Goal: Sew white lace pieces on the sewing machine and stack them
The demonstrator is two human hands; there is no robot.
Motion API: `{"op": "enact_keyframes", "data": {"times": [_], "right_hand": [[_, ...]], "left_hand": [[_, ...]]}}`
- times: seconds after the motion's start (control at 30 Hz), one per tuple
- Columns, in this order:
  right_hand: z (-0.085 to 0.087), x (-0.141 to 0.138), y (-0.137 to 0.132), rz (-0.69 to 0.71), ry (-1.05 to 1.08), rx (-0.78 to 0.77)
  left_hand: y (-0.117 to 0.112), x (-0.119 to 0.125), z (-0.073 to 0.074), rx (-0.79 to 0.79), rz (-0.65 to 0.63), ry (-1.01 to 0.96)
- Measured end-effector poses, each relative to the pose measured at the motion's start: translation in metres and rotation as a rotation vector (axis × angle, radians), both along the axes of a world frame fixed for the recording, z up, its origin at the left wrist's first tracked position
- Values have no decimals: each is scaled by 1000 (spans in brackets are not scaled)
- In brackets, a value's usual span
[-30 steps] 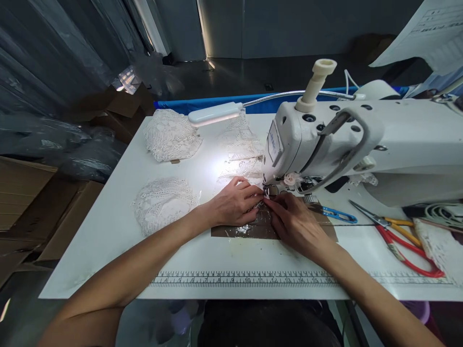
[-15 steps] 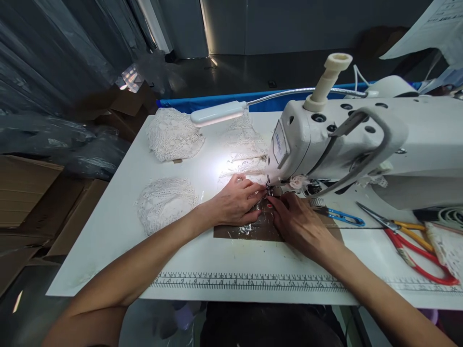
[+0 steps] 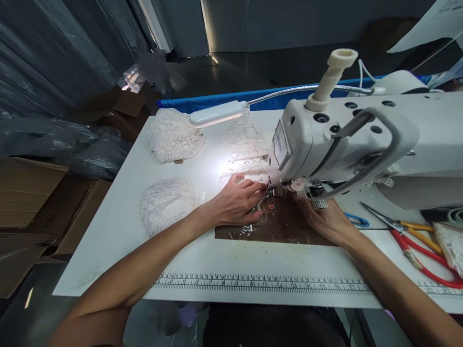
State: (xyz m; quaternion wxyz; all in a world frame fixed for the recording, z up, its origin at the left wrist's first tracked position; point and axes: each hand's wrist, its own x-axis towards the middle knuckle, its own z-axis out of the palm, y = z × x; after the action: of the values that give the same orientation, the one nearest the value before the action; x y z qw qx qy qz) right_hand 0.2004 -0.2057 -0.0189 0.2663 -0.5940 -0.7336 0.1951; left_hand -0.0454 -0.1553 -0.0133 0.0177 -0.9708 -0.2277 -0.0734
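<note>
- White tabletop (image 3: 202, 255) fills the middle of my view, with dark clothing (image 3: 271, 327) below its front edge, cut off by the frame.
- Along the front edge I read a printed ruler (image 3: 253, 283), numbers such as 10 and 11 showing; the right forearm covers part of it.
- Just above lies a brown sheet (image 3: 285, 231) bearing a small red mark.
- Left hand (image 3: 237, 200), centre: fingers bent and slightly spread on the near end of the white lace (image 3: 248, 144); I cannot tell whether they pinch it.
- Right hand (image 3: 323, 217), right of centre: its fingertips go behind the machine's knob, so I cannot tell what they hold.
- Blue snips (image 3: 358, 220) are partly hidden by that hand; red-handled scissors (image 3: 430, 255) reach the right edge.
- White sewing machine (image 3: 325, 140), right, runs out of frame; its front label is too blurred for me to read.
- Two lace bundles (image 3: 175, 137) sit left of the glare from the lamp (image 3: 217, 114).
- At far left, cardboard boxes (image 3: 29, 193) stand by clear plastic (image 3: 87, 149); their contents are too dark to make out.
- Upper right, a paper (image 3: 434, 24) is cut off, its print illegible.
</note>
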Motion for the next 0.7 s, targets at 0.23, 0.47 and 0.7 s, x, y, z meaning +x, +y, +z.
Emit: {"op": "enact_keyframes", "data": {"times": [0.23,0.47,0.7], "right_hand": [[1,0,-11,10,62,-12],[-6,4,-12,10,125,-19],[30,8,-30,258,77,-165]], "left_hand": [[1,-2,0,-60,20,-10],[2,-6,5,-111,102,27],[-1,-23,33,-138,175,49]]}}
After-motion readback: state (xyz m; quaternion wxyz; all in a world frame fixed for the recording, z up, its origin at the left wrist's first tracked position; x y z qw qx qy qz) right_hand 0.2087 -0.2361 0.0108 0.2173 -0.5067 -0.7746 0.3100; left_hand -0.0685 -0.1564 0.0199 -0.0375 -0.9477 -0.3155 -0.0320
